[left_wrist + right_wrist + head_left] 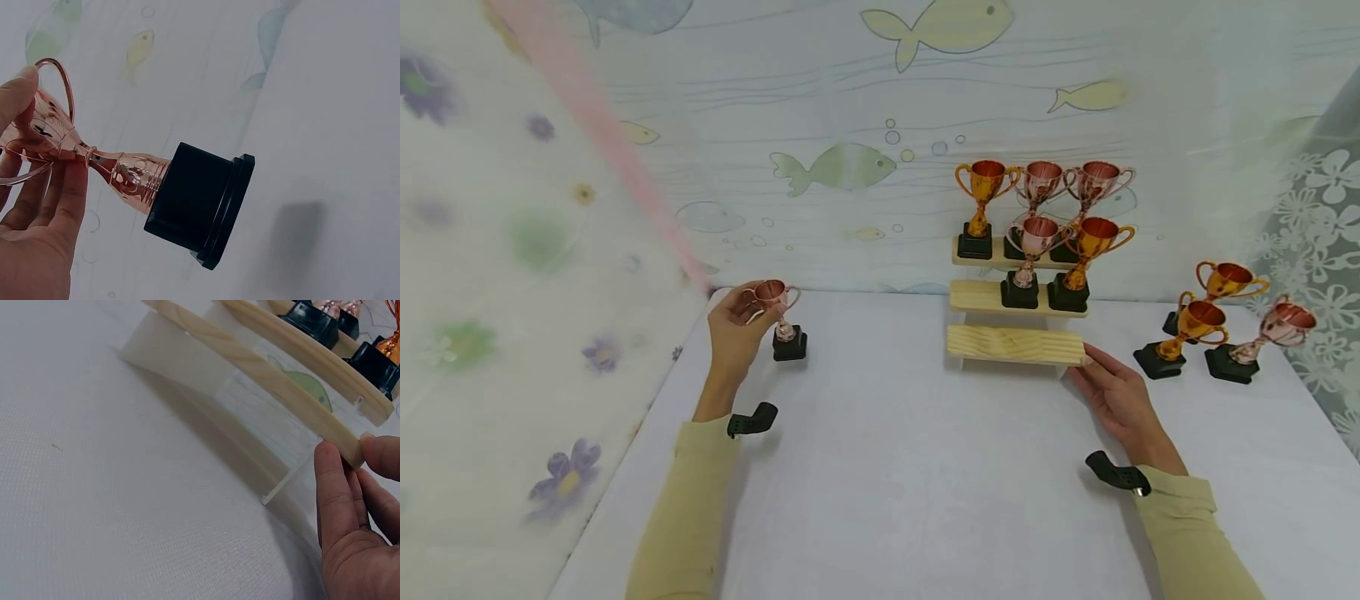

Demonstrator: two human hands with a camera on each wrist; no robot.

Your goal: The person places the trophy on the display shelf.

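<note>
My left hand (737, 327) holds a small rose-gold trophy (784, 332) by its cup, thumb on one side and fingers on the other. In the left wrist view, its black base (194, 200) points away from the hand, and a shadow lies apart from it on the cloth. At the right, my right hand (1123, 400) grips the end of the lowest wooden step (1015, 344) of a three-step display stand. The right wrist view shows the thumb over that step's end (294, 403) and the fingers beneath, beside a clear support panel (290, 475).
Three trophies, gold and rose-gold, stand on the top step (958, 252); two more are on the middle step (973, 296). Right of the stand are two gold trophies (1198, 321) and a rose-gold one (1285, 323). Fish-printed cloth (820, 242) hangs behind the white table (880, 467).
</note>
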